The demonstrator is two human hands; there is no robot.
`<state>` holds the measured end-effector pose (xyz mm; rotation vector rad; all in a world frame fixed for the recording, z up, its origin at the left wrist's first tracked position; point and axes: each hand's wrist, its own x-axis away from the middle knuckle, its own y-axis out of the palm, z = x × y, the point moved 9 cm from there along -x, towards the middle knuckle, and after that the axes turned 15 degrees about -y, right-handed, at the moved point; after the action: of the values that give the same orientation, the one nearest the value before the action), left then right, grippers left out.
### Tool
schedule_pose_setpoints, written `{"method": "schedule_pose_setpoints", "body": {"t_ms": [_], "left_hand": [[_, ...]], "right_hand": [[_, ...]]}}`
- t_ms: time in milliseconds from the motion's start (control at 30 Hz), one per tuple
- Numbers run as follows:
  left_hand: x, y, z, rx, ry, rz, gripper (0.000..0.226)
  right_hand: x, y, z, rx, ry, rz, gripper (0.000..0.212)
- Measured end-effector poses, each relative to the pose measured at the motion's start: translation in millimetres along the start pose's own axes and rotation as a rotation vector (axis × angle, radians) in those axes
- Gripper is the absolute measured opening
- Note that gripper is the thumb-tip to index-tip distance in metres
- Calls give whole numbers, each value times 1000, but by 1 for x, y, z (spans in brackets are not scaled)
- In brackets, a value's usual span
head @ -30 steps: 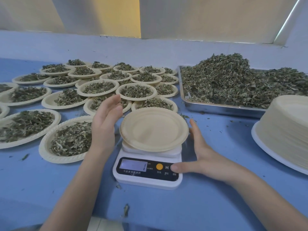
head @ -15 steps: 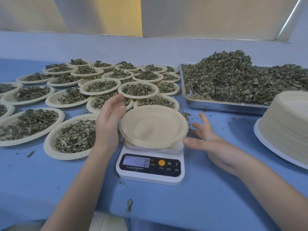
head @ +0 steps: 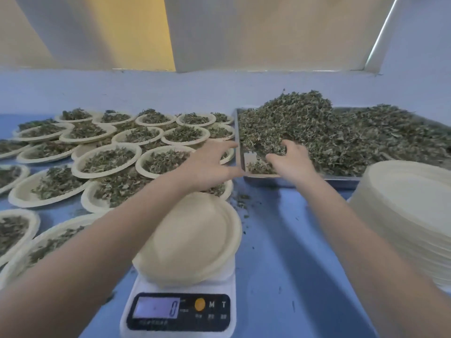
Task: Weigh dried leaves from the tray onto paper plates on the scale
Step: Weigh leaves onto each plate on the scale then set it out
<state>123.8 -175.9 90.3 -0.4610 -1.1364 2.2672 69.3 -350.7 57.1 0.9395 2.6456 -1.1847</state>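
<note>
An empty paper plate point(head: 195, 242) sits on the white scale point(head: 180, 313), whose display reads 0. A metal tray point(head: 246, 164) at the back right holds a big heap of dried leaves point(head: 329, 140). My right hand point(head: 290, 159) reaches into the tray's near left corner, fingers curled into the leaves. My left hand point(head: 210, 164) hovers with fingers spread just left of the tray's edge, above filled plates, holding nothing.
Several paper plates filled with leaves point(head: 107, 159) cover the blue table point(head: 288, 252) to the left. A tall stack of empty paper plates point(head: 405, 215) stands at the right. Leaf crumbs lie near the tray's corner.
Both hands left the sides of the scale and moved forward. The right hand went into the tray's leaves; the left now hovers beside the tray. The view moved closer.
</note>
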Motion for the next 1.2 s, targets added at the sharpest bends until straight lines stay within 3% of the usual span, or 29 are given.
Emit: {"method": "schedule_pose_setpoints", "body": {"t_ms": [133, 233, 400, 500, 533, 667, 767, 833, 933, 1000, 1100, 1200], "left_hand": [[-53, 36, 22, -189, -2, -149, 66], [-83, 59, 27, -276, 22, -215, 54], [-115, 77, 17, -439, 68, -234, 53], [-123, 81, 13, -501, 115, -224, 41], [-124, 82, 12, -505, 121, -219, 40], [-129, 84, 10, -514, 127, -188, 44], [-129, 85, 7, -506, 119, -183, 46], [-127, 87, 6, -493, 116, -189, 47], [-126, 86, 5, -440, 102, -175, 48], [-125, 86, 4, -397, 102, -174, 47], [-125, 84, 6, -345, 103, -161, 52], [-124, 82, 4, -271, 56, -119, 69]], "right_hand": [[-44, 3, 59, 203, 276, -27, 61], [-60, -3, 103, 397, 469, -30, 60], [-82, -33, 156, 552, 726, 31, 79], [-83, -35, 165, 553, 805, 133, 61], [-87, -26, 162, 569, 770, 119, 57], [-115, 31, 123, 563, 440, -212, 55], [-138, 21, 96, 547, 239, -183, 50], [-137, 27, 99, 599, 186, -282, 58], [-120, 65, 111, 435, 149, -534, 61], [-124, 74, 98, 358, 33, -528, 59], [-137, 64, 84, 381, -19, -371, 56], [-118, 98, 75, 435, -42, -573, 55]]}}
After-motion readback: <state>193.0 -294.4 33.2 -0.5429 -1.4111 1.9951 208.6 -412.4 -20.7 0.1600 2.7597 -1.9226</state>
